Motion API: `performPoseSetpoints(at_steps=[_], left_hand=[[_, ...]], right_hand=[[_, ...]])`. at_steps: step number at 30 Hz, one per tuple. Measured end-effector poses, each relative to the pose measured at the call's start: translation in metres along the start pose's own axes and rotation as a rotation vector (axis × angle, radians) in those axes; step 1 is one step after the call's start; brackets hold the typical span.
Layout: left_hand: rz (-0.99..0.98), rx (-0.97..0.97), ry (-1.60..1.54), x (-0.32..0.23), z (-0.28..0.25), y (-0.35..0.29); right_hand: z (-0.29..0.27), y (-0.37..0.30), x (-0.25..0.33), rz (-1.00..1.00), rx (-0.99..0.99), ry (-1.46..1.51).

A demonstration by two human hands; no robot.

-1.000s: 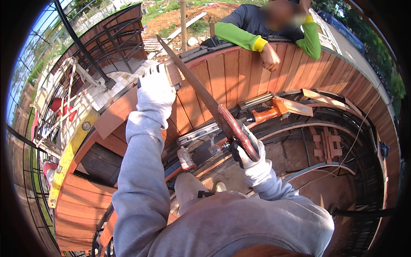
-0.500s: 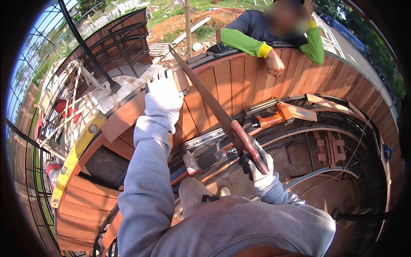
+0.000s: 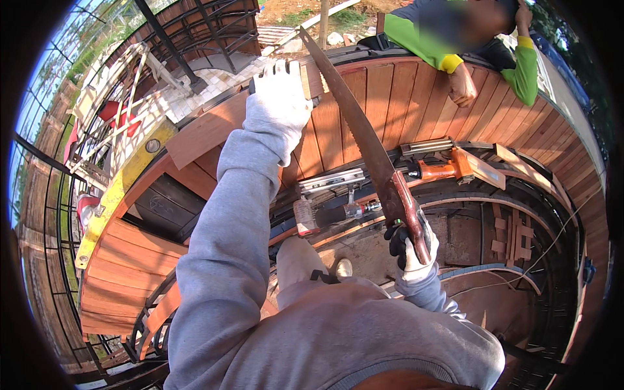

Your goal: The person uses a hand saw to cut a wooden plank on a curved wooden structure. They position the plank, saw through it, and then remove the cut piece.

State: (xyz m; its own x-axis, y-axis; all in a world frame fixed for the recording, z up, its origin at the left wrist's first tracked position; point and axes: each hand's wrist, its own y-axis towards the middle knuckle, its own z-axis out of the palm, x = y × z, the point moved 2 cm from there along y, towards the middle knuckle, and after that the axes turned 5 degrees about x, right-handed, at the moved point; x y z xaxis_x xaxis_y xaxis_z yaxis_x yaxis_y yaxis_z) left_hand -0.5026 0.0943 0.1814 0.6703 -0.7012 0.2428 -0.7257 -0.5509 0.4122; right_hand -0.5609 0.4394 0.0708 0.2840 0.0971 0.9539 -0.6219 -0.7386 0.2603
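My left hand (image 3: 279,97), in a white glove, is closed over a reddish-brown wooden board (image 3: 205,135) lying on top of the curved slatted wall. Its fingers wrap over the board's far edge close to one end. My right hand (image 3: 415,246), in a white glove with dark parts, grips the red-brown handle of a handsaw (image 3: 359,123). The saw's long blade slants up and away to the left, its toothed edge beside the board's end near my left hand. Whether the teeth touch the wood I cannot tell.
Below the wall lie an orange power tool (image 3: 442,170), a drill (image 3: 344,213) and a red-and-white bottle (image 3: 304,216). A yellow spirit level (image 3: 120,198) rests on the wall at left. A person in green sleeves (image 3: 416,45) leans over the wall, one hand hanging down.
The whole view has shifted, so the wall and tools appear farther right and higher. Both hands keep their holds. The saw blade points up a little more steeply.
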Motion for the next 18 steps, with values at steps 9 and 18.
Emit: performPoseSetpoints(at_steps=[9,18], left_hand=[[-0.003,0.022,0.009,-0.005,-0.004,0.005],[0.016,-0.015,0.013,-0.006,-0.001,0.002]], right_hand=[[0.027,0.057,0.000,-0.154,-0.039,0.143],[0.025,0.078,0.004,-0.394,-0.014,-0.121]])
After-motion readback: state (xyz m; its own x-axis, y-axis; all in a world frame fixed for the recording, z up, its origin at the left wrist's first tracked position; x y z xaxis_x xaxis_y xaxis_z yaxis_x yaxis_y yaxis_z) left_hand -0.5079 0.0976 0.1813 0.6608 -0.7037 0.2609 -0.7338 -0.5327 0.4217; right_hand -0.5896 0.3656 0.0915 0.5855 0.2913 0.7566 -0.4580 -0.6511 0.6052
